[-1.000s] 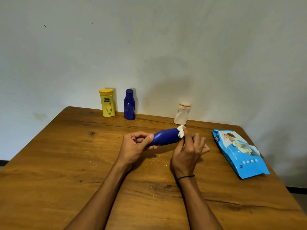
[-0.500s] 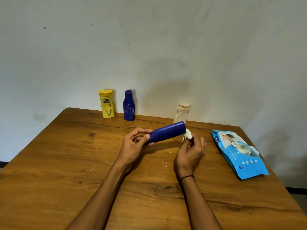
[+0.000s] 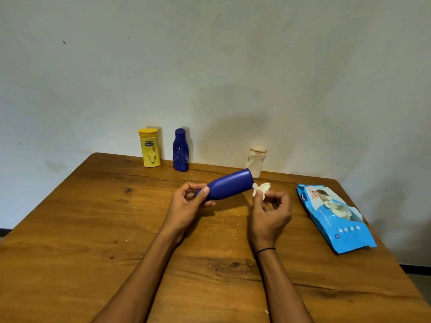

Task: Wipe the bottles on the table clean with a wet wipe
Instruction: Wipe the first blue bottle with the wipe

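Observation:
My left hand (image 3: pixel 186 206) grips the neck end of a large blue bottle (image 3: pixel 229 184), held tilted above the table with its base pointing up and to the right. My right hand (image 3: pixel 270 210) pinches a crumpled white wet wipe (image 3: pixel 261 188) just right of the bottle's base, close to it but apart. Along the back edge stand a yellow bottle (image 3: pixel 149 148), a small blue bottle (image 3: pixel 180 150) and a pale white bottle (image 3: pixel 255 160) with a beige cap.
A blue pack of wet wipes (image 3: pixel 333 217) lies on the right side of the wooden table (image 3: pixel 93 229). Small pale crumbs speckle the wood below my hands. A plain wall rises right behind the table's back edge.
The wipe has come off the bottle's base and my right hand has drawn it to the right. My left hand has tilted the bottle's base further upward.

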`<act>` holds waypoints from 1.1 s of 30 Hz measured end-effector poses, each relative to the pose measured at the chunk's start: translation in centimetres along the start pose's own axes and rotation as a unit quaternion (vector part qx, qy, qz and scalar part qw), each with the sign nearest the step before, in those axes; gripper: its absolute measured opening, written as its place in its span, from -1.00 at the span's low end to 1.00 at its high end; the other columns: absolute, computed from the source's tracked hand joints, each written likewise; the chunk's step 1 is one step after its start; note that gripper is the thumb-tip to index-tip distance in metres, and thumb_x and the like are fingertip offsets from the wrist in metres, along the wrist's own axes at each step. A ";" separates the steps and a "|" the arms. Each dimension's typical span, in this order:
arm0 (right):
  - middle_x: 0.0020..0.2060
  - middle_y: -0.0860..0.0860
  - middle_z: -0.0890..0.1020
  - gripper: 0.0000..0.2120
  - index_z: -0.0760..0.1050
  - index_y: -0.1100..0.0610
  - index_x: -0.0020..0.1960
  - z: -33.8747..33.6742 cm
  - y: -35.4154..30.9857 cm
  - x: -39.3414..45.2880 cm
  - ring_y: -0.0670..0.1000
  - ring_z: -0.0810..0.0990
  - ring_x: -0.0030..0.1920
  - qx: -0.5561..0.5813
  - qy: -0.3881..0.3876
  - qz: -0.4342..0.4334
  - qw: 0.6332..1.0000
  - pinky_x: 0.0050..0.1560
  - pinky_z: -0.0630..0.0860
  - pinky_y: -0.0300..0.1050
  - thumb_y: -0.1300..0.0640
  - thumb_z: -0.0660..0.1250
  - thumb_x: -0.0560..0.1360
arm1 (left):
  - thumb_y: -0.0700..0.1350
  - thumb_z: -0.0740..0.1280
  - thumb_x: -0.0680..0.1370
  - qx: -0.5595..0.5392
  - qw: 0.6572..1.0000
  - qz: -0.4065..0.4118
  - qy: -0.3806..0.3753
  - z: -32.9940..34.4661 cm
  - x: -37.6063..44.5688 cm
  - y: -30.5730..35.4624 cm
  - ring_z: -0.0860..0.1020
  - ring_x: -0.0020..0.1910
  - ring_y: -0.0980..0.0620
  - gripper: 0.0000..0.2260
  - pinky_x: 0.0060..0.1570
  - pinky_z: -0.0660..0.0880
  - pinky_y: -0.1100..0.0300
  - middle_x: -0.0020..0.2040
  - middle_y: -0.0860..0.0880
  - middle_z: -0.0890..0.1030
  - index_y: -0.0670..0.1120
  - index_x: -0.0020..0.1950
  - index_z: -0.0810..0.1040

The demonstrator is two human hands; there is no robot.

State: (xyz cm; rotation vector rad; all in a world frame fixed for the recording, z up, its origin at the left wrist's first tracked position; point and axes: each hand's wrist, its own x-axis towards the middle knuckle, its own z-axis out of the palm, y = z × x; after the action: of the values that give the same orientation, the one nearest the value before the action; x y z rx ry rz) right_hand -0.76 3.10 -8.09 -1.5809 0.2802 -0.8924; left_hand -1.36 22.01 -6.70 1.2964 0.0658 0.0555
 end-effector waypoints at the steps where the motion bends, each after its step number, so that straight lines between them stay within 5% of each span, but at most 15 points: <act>1: -0.01 0.02 0.62 -0.83 0.51 0.15 0.07 0.1 -0.1 -0.2 -0.16 0.64 -0.05 -0.003 -0.008 -0.023 1.000 -0.13 0.69 -0.15 0.20 0.47 0.55 | -0.12 0.46 0.58 0.003 1.000 -0.002 0.001 0.0 0.0 0.0 0.75 -0.01 -0.16 -0.75 0.07 0.70 0.05 0.10 -0.17 0.75 -0.15 0.22 0.57; 7: 0.10 0.02 0.59 -0.78 0.56 0.18 0.23 0.3 0.2 -0.4 -0.06 0.60 0.05 -0.072 -0.053 -0.175 0.980 -0.06 0.63 -0.16 0.27 0.42 0.59 | -0.10 0.46 0.58 0.033 0.999 0.000 -0.029 0.2 -0.1 -0.2 0.75 -0.08 -0.24 -0.74 -0.05 0.72 0.03 0.08 -0.22 0.74 -0.20 0.17 0.52; 11: 0.16 0.08 0.55 -0.65 0.55 0.18 0.39 0.4 0.1 -0.7 -0.06 0.56 0.12 -0.101 -0.079 -0.220 0.967 0.00 0.60 -0.23 0.31 0.35 0.61 | -0.13 0.43 0.61 0.071 0.993 0.034 -0.085 0.4 -0.4 -0.2 0.75 -0.02 -0.21 -0.69 0.02 0.71 0.00 0.15 -0.19 0.72 -0.04 0.35 0.56; 16: 0.23 0.15 0.47 -0.53 0.53 0.23 0.43 1.0 0.2 -1.8 0.08 0.52 0.17 -0.163 -0.165 -0.321 0.918 0.10 0.59 -0.02 0.45 0.36 0.54 | -0.22 0.43 0.61 0.072 0.990 0.039 -0.117 0.3 -0.5 -0.3 0.73 0.08 -0.18 -0.62 0.03 0.69 0.10 0.25 -0.19 0.62 -0.01 0.42 0.57; 22: 0.23 0.13 0.53 -0.44 0.55 0.23 0.40 1.4 0.3 -2.7 0.09 0.51 0.19 -0.197 -0.259 -0.390 0.861 0.19 0.51 -0.09 0.48 0.44 0.43 | -0.22 0.32 0.68 0.099 0.986 0.076 -0.112 0.4 -0.4 -0.6 0.70 0.19 -0.02 -0.68 0.06 0.66 0.16 0.28 -0.12 0.66 -0.10 0.44 0.56; 28: 0.13 0.21 0.56 -0.50 0.56 0.24 0.38 0.2 1.2 -0.5 0.17 0.50 0.14 -0.235 -0.108 -0.311 0.915 0.11 0.52 0.12 0.47 0.32 0.46 | -0.09 0.31 0.69 0.147 0.982 0.079 -0.093 0.3 -0.6 -0.7 0.74 0.04 -0.08 -0.69 0.08 0.69 -0.06 0.30 -0.01 0.59 0.04 0.44 0.57; 33: 0.18 0.15 0.50 -0.60 0.54 0.17 0.38 0.1 1.3 0.3 0.12 0.51 0.18 -0.209 -0.056 -0.218 0.952 0.06 0.61 0.14 0.41 0.34 0.57 | -0.07 0.26 0.71 0.175 0.976 0.082 -0.101 0.3 -0.5 -0.7 0.73 0.05 -0.04 -0.70 0.12 0.67 0.03 0.32 -0.01 0.59 0.08 0.44 0.56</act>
State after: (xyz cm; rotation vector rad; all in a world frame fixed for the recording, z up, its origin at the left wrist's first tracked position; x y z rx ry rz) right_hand -0.11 2.67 -9.18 -2.1313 0.0329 -1.1254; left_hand -1.84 21.49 -7.30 1.6506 -0.2146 0.0539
